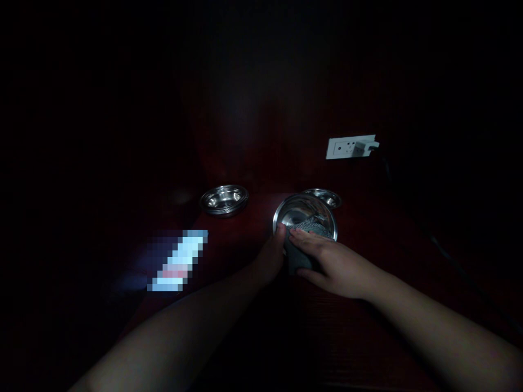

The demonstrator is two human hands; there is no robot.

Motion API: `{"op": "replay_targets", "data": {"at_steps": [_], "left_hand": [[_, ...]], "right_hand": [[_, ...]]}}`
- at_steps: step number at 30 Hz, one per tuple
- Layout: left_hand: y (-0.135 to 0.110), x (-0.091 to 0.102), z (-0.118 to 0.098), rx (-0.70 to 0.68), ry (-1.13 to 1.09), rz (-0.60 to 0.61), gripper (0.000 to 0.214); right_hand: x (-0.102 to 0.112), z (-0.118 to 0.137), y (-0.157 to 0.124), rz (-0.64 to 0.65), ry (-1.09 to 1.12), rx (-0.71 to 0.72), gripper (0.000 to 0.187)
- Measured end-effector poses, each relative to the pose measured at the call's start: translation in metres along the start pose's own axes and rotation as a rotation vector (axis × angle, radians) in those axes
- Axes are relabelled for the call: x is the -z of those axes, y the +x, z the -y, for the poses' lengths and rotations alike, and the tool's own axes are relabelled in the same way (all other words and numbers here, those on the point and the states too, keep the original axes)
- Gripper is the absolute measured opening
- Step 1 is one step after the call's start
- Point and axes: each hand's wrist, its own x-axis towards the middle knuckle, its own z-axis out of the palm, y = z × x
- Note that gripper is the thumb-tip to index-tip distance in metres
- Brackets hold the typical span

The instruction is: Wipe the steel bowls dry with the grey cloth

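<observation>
A shiny metal bowl (pixel 292 209) is tilted toward me above the dark red table. My left hand (pixel 272 253) grips its near left edge, thumb on the rim and the other fingers hidden behind. A grey-green cloth (pixel 300 257) lies partly inside the bowl and hangs over its near rim. My right hand (pixel 327 261) is closed on this cloth, its fingers pressing it against the bowl.
To the left stands a stack of metal bowls (pixel 224 201). Another metal bowl (pixel 327 197) sits behind the held one. A bright pixelated patch (pixel 180 264) covers something at the left. On the wall is a white socket (pixel 347 147) with a plugged-in adapter. The surroundings are very dark.
</observation>
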Motion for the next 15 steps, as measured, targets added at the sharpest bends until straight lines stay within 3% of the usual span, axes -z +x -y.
{"op": "replay_targets", "data": {"at_steps": [15], "left_hand": [[0.0004, 0.0022, 0.0019, -0.014, -0.021, 0.029, 0.061]], "right_hand": [[0.0036, -0.0006, 0.0013, 0.039, -0.106, -0.032, 0.069]]}}
